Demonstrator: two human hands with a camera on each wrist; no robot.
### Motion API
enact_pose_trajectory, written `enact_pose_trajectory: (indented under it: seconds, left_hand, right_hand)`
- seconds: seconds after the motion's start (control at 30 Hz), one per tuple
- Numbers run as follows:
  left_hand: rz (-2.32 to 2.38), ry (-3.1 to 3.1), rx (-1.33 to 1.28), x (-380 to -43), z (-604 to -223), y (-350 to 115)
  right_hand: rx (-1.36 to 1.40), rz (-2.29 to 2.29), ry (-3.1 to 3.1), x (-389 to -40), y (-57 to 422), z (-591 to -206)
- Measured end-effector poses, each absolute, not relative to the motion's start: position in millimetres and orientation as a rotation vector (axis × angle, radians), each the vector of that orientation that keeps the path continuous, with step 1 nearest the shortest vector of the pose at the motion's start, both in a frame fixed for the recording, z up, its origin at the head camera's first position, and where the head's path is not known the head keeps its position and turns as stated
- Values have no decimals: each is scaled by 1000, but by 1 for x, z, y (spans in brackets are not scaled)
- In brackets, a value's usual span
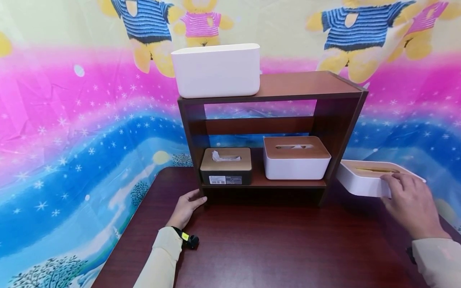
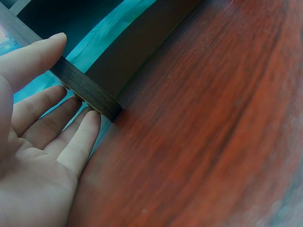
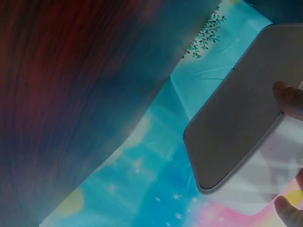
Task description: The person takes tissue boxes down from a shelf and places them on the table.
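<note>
At the right, my right hand (image 1: 412,202) grips a white tissue box (image 1: 363,186) with a wood-coloured top, fingers over its top edge. In the right wrist view the thumb (image 3: 289,100) lies against the box's flat grey underside (image 3: 236,109), which is lifted off the table. My left hand (image 1: 186,208) holds the lower left side panel of a brown wooden shelf (image 1: 307,94). In the left wrist view the thumb (image 2: 35,61) crosses the panel's front edge (image 2: 87,90), and the fingertips meet its outer side.
On the shelf board stand a dark tissue box (image 1: 226,166) with a tan lid and a larger white tissue box (image 1: 297,168) with a brown lid. A white open-topped bin (image 1: 217,72) sits on top at the left. Printed cloth (image 1: 90,132) hangs behind the dark red table (image 1: 273,244).
</note>
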State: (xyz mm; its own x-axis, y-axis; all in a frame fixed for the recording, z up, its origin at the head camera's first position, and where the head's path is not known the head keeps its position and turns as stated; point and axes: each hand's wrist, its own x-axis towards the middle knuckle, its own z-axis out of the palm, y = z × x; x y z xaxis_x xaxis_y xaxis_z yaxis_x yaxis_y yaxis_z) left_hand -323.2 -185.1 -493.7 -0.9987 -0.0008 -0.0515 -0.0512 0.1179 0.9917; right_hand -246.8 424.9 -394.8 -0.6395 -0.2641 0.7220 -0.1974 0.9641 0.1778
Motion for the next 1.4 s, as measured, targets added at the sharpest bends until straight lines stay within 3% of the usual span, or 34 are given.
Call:
enact_pose_trajectory:
  seconds: [1.4]
  left_hand:
    - [2043, 2351, -48, -325, -496, -186]
  right_hand:
    - [392, -49, -2321, -250, 429, -416]
